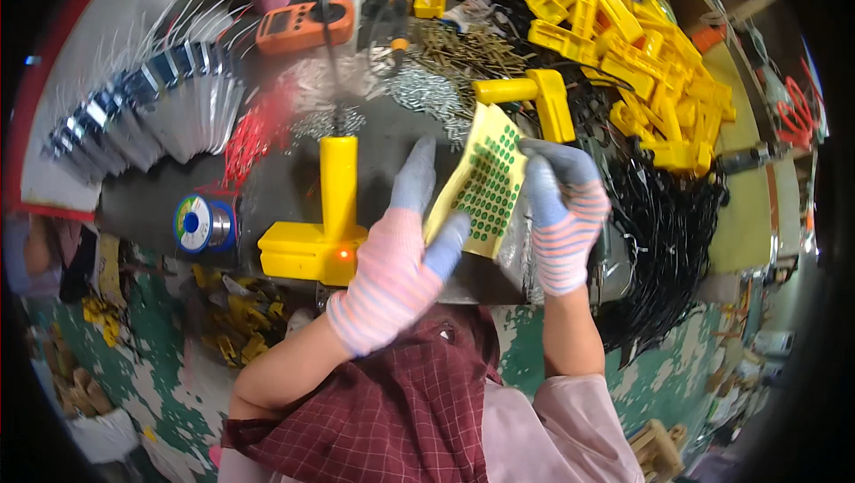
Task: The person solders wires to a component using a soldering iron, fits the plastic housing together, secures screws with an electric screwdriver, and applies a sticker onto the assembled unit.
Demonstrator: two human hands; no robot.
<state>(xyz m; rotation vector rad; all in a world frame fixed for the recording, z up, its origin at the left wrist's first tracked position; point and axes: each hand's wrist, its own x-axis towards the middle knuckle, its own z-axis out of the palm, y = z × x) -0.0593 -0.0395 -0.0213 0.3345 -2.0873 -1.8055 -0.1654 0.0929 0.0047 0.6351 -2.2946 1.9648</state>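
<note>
My left hand (405,256), in a pink striped glove with grey fingertips, supports the lower left edge of a yellow sheet of green round stickers (485,182). My right hand (563,207), gloved the same way, pinches the sheet's upper right edge. Just left of my left hand a yellow L-shaped plastic part (325,229) lies on the dark bench, with a small orange light glowing on its base. Another yellow L-shaped part (534,95) lies just beyond the sheet.
A big heap of yellow plastic parts (641,46) fills the back right. Black wires (668,225) pile up at the right. A solder spool (194,223), red wires (254,140), an orange multimeter (298,24), screws (445,60) and stacked metal strips (151,109) lie to the left and back.
</note>
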